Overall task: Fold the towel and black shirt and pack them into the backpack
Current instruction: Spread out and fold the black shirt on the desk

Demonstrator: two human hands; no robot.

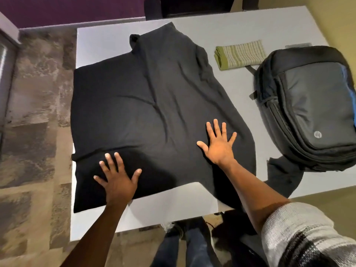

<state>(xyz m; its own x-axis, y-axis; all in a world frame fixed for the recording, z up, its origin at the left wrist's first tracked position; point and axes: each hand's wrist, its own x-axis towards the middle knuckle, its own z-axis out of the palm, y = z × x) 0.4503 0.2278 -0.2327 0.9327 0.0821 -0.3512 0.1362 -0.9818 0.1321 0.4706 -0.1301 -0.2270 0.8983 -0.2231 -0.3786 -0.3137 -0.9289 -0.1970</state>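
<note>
A black shirt [154, 105] lies spread across a white table [100, 43], creased down its middle, 1 sleeve folded inward at the near left and another trailing off the near right edge; its left side overhangs the table edge; a folded green-and-cream striped towel [239, 53] rests at the far side, just beside a dark zipped backpack [310, 106] lying flat on the right, its right edge cut off by the frame; the shirt's far sleeve is bunched and hard to read, and its near right corner is hidden behind the person's forearm; the left hand [117, 177], fingers spread, presses flat on the folded near-left part of the shirt; the right hand [218, 142], fingers also splayed wide, presses flat on the shirt's right side, well apart from towel and backpack.
</note>
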